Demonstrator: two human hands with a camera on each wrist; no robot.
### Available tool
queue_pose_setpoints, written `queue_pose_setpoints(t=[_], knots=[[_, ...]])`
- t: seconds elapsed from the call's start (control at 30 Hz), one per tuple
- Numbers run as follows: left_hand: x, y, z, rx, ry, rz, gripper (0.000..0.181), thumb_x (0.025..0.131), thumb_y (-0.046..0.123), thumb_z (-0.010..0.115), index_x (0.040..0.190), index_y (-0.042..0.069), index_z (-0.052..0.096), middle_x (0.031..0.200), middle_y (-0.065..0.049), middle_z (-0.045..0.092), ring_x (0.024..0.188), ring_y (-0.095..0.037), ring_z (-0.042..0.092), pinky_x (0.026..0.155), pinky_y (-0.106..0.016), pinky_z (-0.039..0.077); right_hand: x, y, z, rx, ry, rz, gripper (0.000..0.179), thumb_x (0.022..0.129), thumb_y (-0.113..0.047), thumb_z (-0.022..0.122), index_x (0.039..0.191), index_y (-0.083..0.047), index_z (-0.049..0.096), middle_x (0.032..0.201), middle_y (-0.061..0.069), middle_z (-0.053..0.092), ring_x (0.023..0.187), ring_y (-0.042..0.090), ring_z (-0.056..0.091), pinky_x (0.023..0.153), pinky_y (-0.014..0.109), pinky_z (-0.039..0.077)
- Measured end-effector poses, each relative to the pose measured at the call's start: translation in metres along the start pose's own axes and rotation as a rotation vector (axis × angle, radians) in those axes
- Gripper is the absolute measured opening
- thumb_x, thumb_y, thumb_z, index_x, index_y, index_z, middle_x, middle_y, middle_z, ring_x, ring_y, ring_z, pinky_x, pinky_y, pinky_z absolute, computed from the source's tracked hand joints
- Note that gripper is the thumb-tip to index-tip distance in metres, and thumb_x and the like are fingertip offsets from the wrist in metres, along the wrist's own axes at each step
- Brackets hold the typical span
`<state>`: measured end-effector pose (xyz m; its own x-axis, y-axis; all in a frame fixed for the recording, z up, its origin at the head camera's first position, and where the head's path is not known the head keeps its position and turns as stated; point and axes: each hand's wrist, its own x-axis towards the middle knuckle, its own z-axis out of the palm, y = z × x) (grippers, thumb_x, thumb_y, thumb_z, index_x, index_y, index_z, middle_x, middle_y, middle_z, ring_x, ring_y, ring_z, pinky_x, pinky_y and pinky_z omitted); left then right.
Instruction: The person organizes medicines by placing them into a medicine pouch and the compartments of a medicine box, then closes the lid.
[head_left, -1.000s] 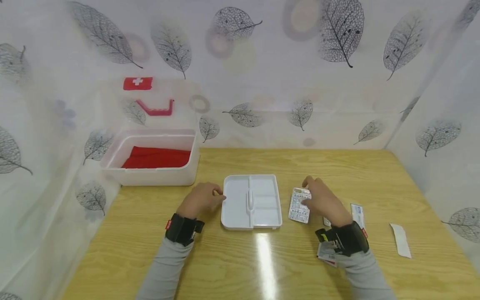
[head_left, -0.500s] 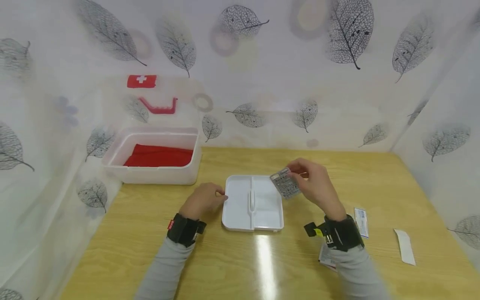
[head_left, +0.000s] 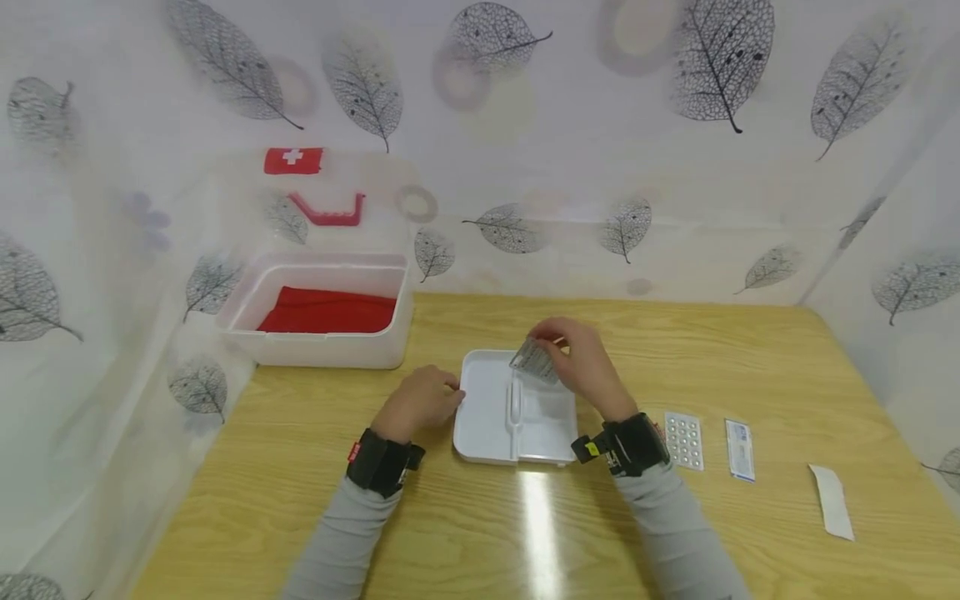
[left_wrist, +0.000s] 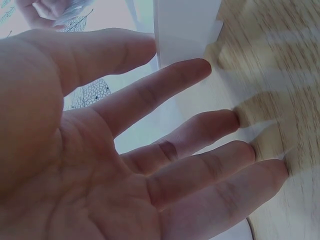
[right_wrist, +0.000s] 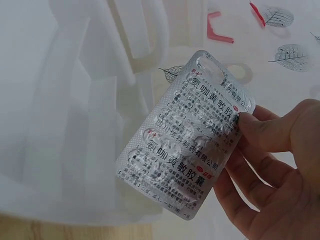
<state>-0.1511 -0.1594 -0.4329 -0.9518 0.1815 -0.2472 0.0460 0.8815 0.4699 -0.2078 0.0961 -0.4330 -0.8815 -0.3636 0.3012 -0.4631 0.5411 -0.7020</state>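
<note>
A silver blister pack of capsules [right_wrist: 185,135] with printed foil is pinched between the thumb and fingers of my right hand [head_left: 581,358]. In the head view the pack hangs tilted over the back of the white divided tray [head_left: 486,417], above its right-hand compartments. My left hand [head_left: 422,402] is at the tray's left edge. In the left wrist view its fingers [left_wrist: 210,167] stretch out towards the table, and the thumb tip meets the tray's white wall [left_wrist: 182,35].
A translucent first-aid box [head_left: 322,350] with red cloth [head_left: 330,311] inside stands at back left. On the right lie a second blister pack [head_left: 684,442], a small blue-and-white packet [head_left: 739,450] and a white strip [head_left: 831,502]. A leaf-patterned curtain [head_left: 570,167] encloses the table.
My right hand has picked the blister pack up off the table and carried it left over the tray. The left hand has stayed at the tray's edge. The head view has shifted slightly.
</note>
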Motion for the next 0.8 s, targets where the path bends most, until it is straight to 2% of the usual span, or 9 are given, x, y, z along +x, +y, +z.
queue_pose_setpoints(t=[0.23,0.43,0.63,0.8], knots=[[-0.001,0.002,-0.001,0.007,0.003,-0.007,0.027,0.099,0.024,0.063,0.114,0.006,0.076,0.114,-0.01,0.07,0.1,-0.024,0.058,0.093,-0.044,0.05,-0.002,-0.002,0.001,0.041,-0.004,0.044,0.017,0.098,-0.005,0.064,0.113,-0.007,0.069,0.111,0.01,0.072,0.101,0.025,0.068,0.084,0.042,0.058],[0.002,0.002,-0.002,0.012,-0.008,-0.025,0.028,0.1,0.025,0.062,0.116,0.006,0.076,0.113,-0.01,0.068,0.095,-0.024,0.056,0.087,-0.042,0.05,-0.002,-0.024,0.001,0.123,0.031,0.064,0.023,0.098,-0.009,0.065,0.121,-0.006,0.065,0.109,0.013,0.071,0.094,0.026,0.069,0.077,0.037,0.06],[0.003,0.0,-0.001,0.024,-0.02,-0.039,0.029,0.1,0.025,0.062,0.118,0.006,0.075,0.118,-0.011,0.067,0.099,-0.025,0.056,0.095,-0.046,0.05,-0.007,-0.028,0.023,0.155,-0.064,0.109,0.025,0.098,-0.007,0.065,0.123,-0.006,0.067,0.102,0.014,0.07,0.083,0.025,0.072,0.068,0.028,0.06],[0.002,0.0,-0.001,0.025,-0.021,-0.026,0.029,0.1,0.025,0.062,0.118,0.006,0.074,0.119,-0.012,0.068,0.101,-0.025,0.057,0.097,-0.048,0.05,-0.009,-0.028,0.041,0.081,-0.112,0.1,0.019,0.094,-0.009,0.07,0.113,-0.005,0.07,0.097,0.009,0.072,0.085,0.019,0.069,0.074,0.031,0.058]])
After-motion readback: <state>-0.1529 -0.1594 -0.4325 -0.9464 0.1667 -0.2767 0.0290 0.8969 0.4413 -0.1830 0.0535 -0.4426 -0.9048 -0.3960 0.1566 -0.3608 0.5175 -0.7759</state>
